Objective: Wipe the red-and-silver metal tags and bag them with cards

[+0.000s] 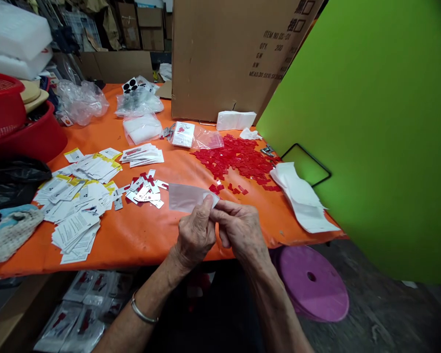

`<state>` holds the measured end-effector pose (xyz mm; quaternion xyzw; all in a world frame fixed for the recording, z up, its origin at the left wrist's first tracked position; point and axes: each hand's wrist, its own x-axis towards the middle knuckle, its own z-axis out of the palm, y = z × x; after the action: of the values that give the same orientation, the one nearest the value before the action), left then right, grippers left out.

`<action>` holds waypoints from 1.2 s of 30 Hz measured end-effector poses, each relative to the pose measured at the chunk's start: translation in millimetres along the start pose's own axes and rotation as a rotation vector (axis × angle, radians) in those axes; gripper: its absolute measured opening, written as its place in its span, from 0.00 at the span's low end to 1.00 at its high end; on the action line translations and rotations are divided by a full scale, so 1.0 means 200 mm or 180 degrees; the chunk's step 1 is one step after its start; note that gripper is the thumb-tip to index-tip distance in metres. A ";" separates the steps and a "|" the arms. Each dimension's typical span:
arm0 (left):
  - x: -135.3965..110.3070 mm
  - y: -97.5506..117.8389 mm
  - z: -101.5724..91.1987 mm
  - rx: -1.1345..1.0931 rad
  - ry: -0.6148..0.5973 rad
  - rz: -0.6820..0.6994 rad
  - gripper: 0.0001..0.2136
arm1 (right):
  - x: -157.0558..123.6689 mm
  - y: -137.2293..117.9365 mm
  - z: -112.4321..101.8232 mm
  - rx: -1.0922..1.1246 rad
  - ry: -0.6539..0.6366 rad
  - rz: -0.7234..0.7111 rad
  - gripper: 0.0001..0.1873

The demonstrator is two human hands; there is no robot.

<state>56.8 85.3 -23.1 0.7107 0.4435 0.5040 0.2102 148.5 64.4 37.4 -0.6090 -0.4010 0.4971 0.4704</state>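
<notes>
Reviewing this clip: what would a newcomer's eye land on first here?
A large green board fills the right side, and a heap of small red pieces lies toward the back of the orange-covered table. At front centre, the left hand and right hand hold a translucent plastic sleeve.

"ITEM NO 05-01" and "QTY. 200" on the brown cardboard carton (220, 59)

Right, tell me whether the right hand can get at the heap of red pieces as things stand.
Probably yes. The right hand sits just short of the heap of red pieces, with only orange tabletop and strays between; it must first release the translucent sleeve.
</notes>
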 end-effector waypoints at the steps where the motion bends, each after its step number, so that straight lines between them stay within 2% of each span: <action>1: -0.01 0.02 0.00 -0.0171 -0.0002 -0.0227 0.14 | 0.01 0.01 0.00 0.0095 0.0055 0.0027 0.13; 3: -0.02 0.06 -0.02 -0.0676 -0.0044 -0.0881 0.14 | 0.02 0.04 -0.01 0.0140 0.0307 -0.0068 0.13; 5: -0.03 0.10 -0.07 -0.1424 -0.0229 -0.1842 0.12 | 0.01 0.06 -0.01 -0.0116 0.0681 -0.0335 0.12; 8: 0.00 0.15 -0.17 -0.2986 -0.0544 -0.3268 0.16 | -0.04 0.08 0.00 -0.0919 0.1084 -0.1090 0.10; 10: 0.05 0.14 -0.23 -0.3907 -0.0556 -0.3723 0.18 | -0.08 0.10 0.02 -0.1539 0.1046 -0.1960 0.11; 13: 0.13 0.12 -0.27 -0.4496 -0.0427 -0.4021 0.17 | -0.11 0.15 0.07 -0.2317 0.0880 -0.3283 0.14; 15: 0.16 0.10 -0.26 -0.4575 -0.0306 -0.4167 0.14 | -0.12 0.19 0.10 -0.2690 0.0779 -0.3601 0.16; 18: 0.13 0.11 -0.24 -0.4531 -0.0068 -0.4161 0.11 | -0.13 0.22 0.12 -0.3020 0.0317 -0.3357 0.21; 20: 0.08 0.12 -0.23 -0.4558 -0.0015 -0.3976 0.14 | -0.14 0.20 0.12 -0.3292 -0.0106 -0.2976 0.26; 23: 0.01 0.12 -0.21 -0.4760 -0.0163 -0.3645 0.19 | -0.15 0.14 0.13 -0.3808 -0.0621 -0.2229 0.30; 26: -0.03 0.09 -0.22 -0.4974 -0.0446 -0.3497 0.21 | -0.16 0.09 0.13 -0.4003 -0.0896 -0.1820 0.33; 28: -0.01 0.06 -0.24 -0.5066 -0.0365 -0.3442 0.21 | -0.17 0.08 0.12 -0.3973 -0.1021 -0.1753 0.36; 30: 0.03 0.04 -0.27 -0.5042 0.0015 -0.3530 0.18 | -0.18 0.09 0.11 -0.3896 -0.1126 -0.1731 0.39; 33: 0.09 0.04 -0.30 -0.4732 0.0606 -0.4007 0.11 | -0.20 0.13 0.11 -0.3716 -0.1248 -0.1821 0.39; 36: 0.10 0.05 -0.29 -0.4446 0.0716 -0.4336 0.07 | -0.20 0.16 0.13 -0.3614 -0.1273 -0.1885 0.39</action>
<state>9.7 88.0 18.6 -0.0334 0.3782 0.4887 0.7855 115.4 24.2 13.7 -0.5224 -0.8299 0.1623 0.1102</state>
